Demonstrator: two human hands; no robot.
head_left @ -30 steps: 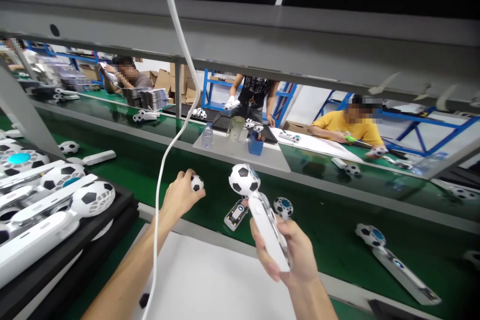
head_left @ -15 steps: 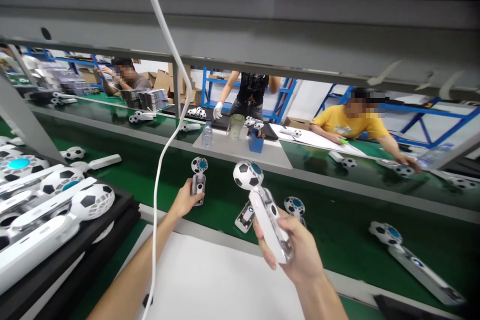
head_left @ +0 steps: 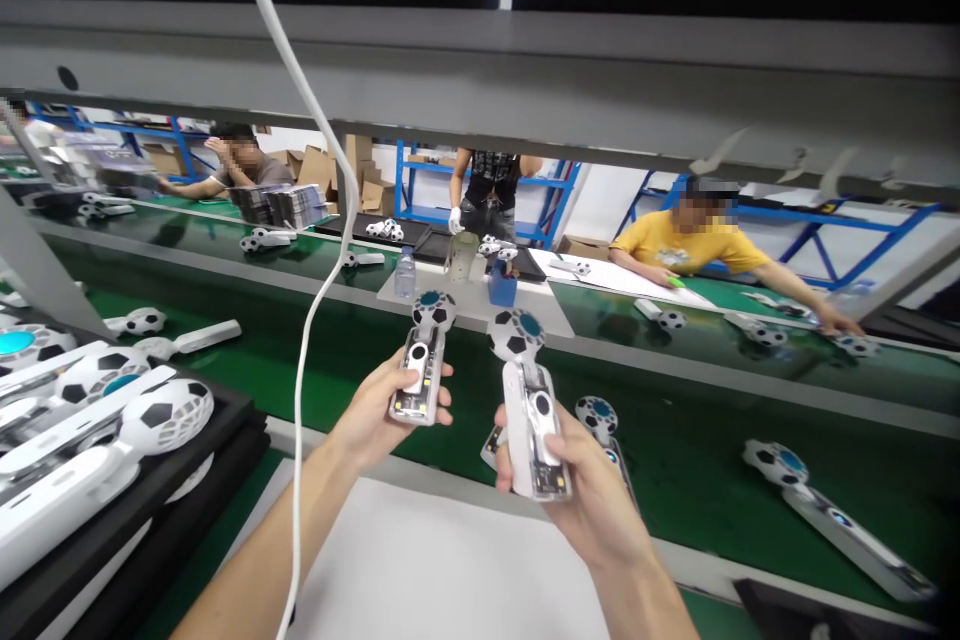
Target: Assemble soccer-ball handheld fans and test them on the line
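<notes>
At mid-frame, the left hand [head_left: 390,410] clasped one fan [head_left: 418,395], the right hand [head_left: 589,490] another fan [head_left: 519,430]; drifting inward risked knocking ball heads [head_left: 516,336].

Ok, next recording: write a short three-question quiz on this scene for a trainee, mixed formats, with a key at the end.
1. True or false: the left hand wears a thick white cotton glove.

2. Which thing crosses in front of the left forearm in this view?
A) a red fabric strap
B) a slim white cable
C) a brown wooden stick

3. How many white handheld devices with black-and-white soccer-ball heads do the left hand and right hand hold altogether?

Key: 1. False, it is bare. 2. B. 3. Two, one in each.
</notes>
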